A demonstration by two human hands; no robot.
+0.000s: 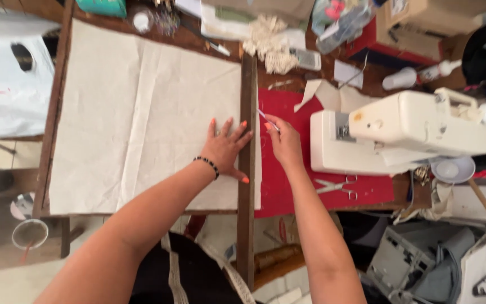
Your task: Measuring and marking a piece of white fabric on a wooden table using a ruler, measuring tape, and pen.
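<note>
Lay creased and beige across the desk's left half: canvas cloth (142, 112). Pressed flat, fingers spread, on wooden straightedge (247, 141): left hand (226, 147). Pinched a marking pencil (268, 120) beside it: right hand (284, 141).

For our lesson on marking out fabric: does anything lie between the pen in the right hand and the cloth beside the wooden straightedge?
Nothing visible does. The right hand holds the pen against the wooden straightedge, which the left hand presses onto the cloth.
</note>
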